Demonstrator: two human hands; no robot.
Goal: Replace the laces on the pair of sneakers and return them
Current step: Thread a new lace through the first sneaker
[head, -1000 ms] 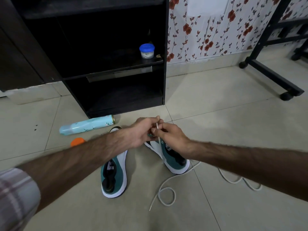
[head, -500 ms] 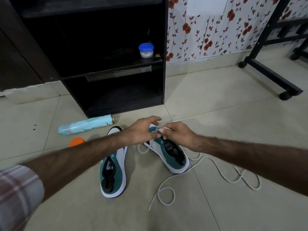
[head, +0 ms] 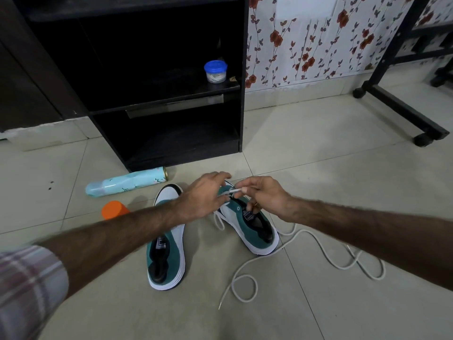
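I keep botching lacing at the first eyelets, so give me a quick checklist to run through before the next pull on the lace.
1. Lace end gripped: right hand pinches the white lace. Ok.
2. Shoe steadied: left hand is over the toe of the right-side sneaker; firm contact, cannot tell.
3. Lace through an eyelet: hidden by fingers. Cannot tell.
4. Slack free: the lace lies in loose loops on the floor, none knotted. Ok.
5. Other sneaker laced: no lace in it. Not ok.

floor: pale tiles | wall: floral paper | black cabinet | black wheeled frame
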